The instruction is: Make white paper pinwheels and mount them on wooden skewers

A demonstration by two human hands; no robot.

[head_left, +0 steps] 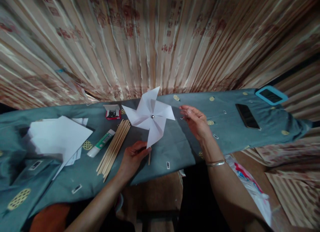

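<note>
Holding a white pinwheel [150, 111] at frame ctr.: L hand [134, 157] pinches its stick [149, 159] by the lowest blade [154, 135]; R hand [197, 123], right of ctr., fingers bent, can't tell if gripping anything. Best to hold stick steady, blades uncreased, pin [152, 117] free.

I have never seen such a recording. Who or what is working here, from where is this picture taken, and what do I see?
There is no machine here. One person works with bare hands, and a camera worn on the head looks forward and down, so the forearms enter from below.

The left hand holds a white paper pinwheel near its lowest tip. The right hand is raised beside it; whether it holds anything is unclear.

On the grey-green cloth, to the left, lie paper, a tube, sticks and an open red box. To the right are a phone and a blue-framed device.
</note>
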